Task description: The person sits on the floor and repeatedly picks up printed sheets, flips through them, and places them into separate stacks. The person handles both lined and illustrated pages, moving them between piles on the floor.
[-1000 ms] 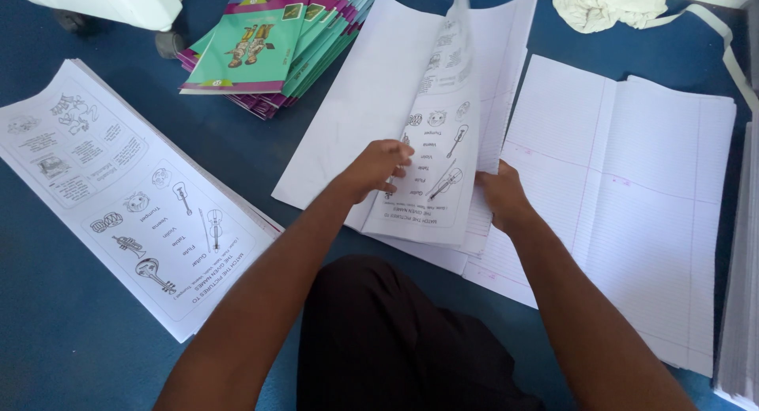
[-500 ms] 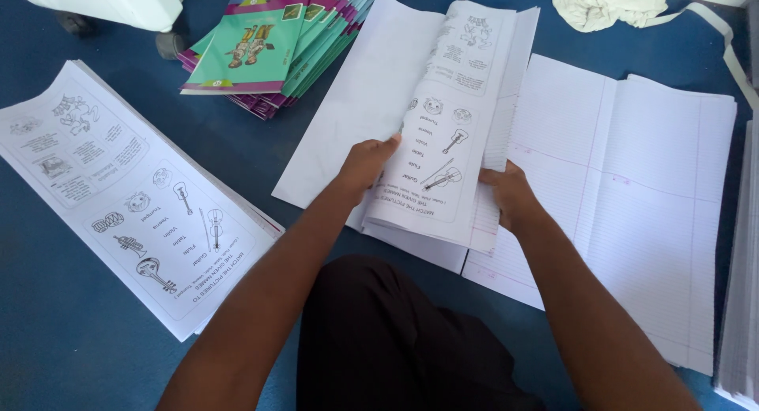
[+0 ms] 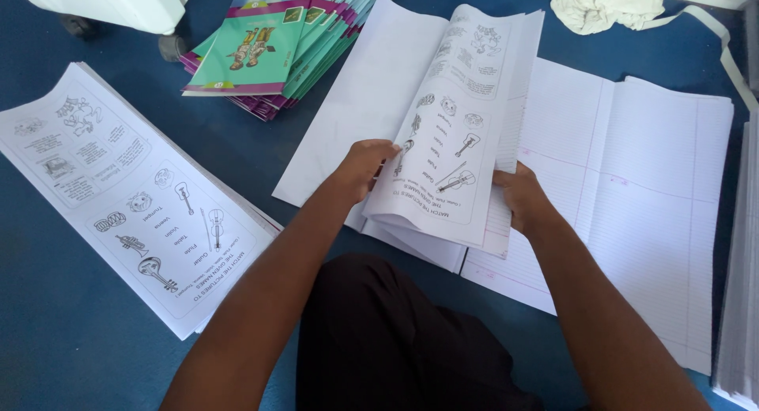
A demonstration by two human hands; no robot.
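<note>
Printed worksheets [image 3: 443, 166], a folded bundle, stand between both hands above the ruled sheets [image 3: 632, 189] on the blue floor [image 3: 63, 332], long axis running away from the person. Left hand [image 3: 365, 164] pinches the left edge; right hand [image 3: 518, 197] clasps the right edge.

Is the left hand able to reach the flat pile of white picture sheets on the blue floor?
Probably yes: the pile of white picture sheets lies uncovered beside the left hand, though it's holding folded paper.

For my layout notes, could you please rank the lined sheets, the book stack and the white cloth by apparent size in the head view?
1. lined sheets
2. book stack
3. white cloth, partly cut off by the frame
</note>
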